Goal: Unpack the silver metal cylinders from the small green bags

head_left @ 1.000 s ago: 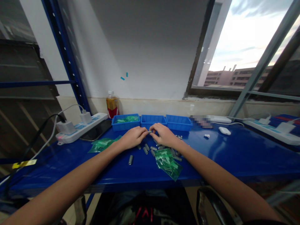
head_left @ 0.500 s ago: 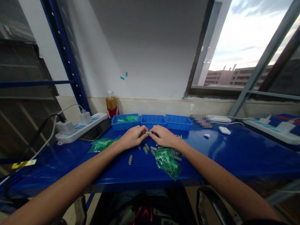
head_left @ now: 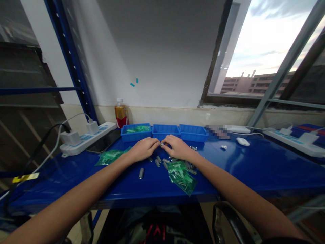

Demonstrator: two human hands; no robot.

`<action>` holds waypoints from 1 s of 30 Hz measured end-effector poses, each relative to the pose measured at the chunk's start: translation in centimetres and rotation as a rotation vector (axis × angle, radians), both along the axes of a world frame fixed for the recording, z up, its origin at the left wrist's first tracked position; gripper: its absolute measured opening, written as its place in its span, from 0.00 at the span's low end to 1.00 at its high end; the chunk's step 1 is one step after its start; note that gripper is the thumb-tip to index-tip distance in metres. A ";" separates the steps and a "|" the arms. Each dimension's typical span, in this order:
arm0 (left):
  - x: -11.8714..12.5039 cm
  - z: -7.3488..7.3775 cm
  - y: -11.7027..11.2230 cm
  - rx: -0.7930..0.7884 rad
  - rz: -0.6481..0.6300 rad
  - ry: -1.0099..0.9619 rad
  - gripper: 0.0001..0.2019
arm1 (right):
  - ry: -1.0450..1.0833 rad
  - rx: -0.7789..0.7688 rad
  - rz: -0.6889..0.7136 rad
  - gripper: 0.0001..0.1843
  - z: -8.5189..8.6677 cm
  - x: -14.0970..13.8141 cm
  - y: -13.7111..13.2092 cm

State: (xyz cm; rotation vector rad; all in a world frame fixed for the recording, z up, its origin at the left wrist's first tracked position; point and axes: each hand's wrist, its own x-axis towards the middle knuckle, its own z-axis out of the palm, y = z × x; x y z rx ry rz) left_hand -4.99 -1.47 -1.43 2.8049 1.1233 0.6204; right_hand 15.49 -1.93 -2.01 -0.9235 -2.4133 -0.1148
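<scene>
My left hand [head_left: 146, 148] and my right hand [head_left: 175, 147] meet fingertip to fingertip above the blue table [head_left: 122, 188]. Pinched between them is a small metal cylinder [head_left: 161, 144], mostly covered by the fingers. Both hands are closed on it. Below them lie several loose metal cylinders [head_left: 157, 163], and one more cylinder [head_left: 141, 173] rests apart, nearer the front edge. By my right wrist is a green plastic bag [head_left: 181, 178] with small metal parts inside. Another green bag [head_left: 111, 156] lies beside my left forearm.
Three blue bins stand along the back: a left bin [head_left: 135, 137] holding green bags, a middle bin [head_left: 166, 129] and a right bin [head_left: 193, 135]. A drink bottle [head_left: 121, 114], phone [head_left: 104, 142] and power strip [head_left: 88, 139] sit left. An earbud case [head_left: 243, 141] lies right.
The fingers have shifted slightly around the small metal cylinder, and less of it shows now. Both hands stay in nearly the same place, and the things on the table lie as before.
</scene>
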 end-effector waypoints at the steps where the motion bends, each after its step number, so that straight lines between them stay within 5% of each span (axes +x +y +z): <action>1: 0.0 0.0 0.0 0.007 0.003 0.011 0.18 | 0.004 0.010 0.002 0.07 0.0 0.0 0.0; 19: -0.3 -0.7 0.6 0.011 -0.045 -0.133 0.06 | -0.009 -0.071 0.022 0.10 0.1 -0.2 0.0; 30: 0.1 0.4 -0.2 0.009 0.009 -0.022 0.19 | 0.087 0.057 -0.005 0.04 0.3 0.1 0.2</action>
